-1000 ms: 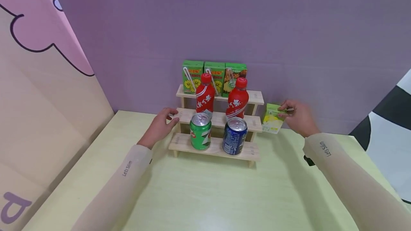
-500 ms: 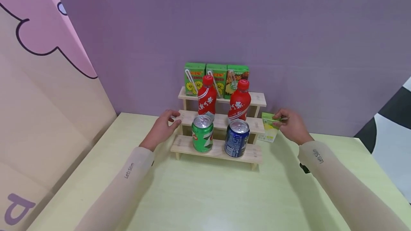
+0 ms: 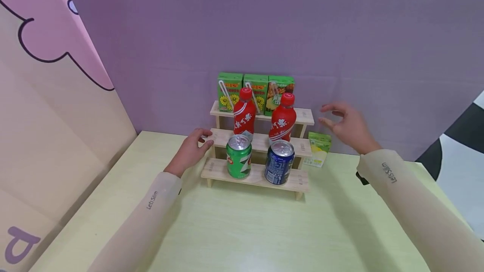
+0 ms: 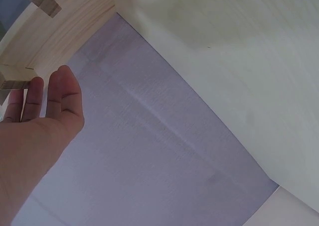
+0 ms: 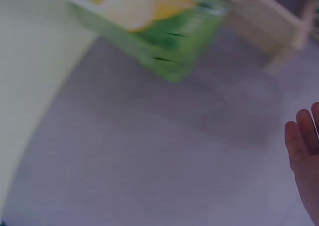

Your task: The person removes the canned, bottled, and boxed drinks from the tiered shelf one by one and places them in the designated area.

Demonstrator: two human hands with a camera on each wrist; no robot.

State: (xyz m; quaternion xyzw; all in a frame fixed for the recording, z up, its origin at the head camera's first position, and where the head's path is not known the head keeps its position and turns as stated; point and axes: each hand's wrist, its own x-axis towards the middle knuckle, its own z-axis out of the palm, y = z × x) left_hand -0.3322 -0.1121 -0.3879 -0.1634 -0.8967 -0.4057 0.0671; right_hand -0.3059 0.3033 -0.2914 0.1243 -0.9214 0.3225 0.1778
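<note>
My left hand (image 3: 190,151) holds the left end of the middle step of a three-tier wooden stand (image 3: 223,138), fingers at the plank's end. In the left wrist view, the fingertips (image 4: 36,84) of this hand meet the plank's corner. My right hand (image 3: 349,127) is raised to the right of the stand, thumb and forefinger parted, nothing between them. Below it a green and yellow drink carton (image 3: 319,149) stands on the table beside the stand; in the right wrist view this carton (image 5: 149,17) is blurred and apart from the hand (image 5: 306,156).
Green drink cartons (image 3: 229,91) line the top step. Two red bottles (image 3: 243,116) stand on the middle step. A green can (image 3: 239,160) and a blue can (image 3: 279,165) are on the lowest. Behind the table (image 3: 234,230) rises a purple wall covering (image 3: 242,24).
My right hand moved the carton left and down beside the stand, then let go and rose away from it. The left hand stays at the middle step.
</note>
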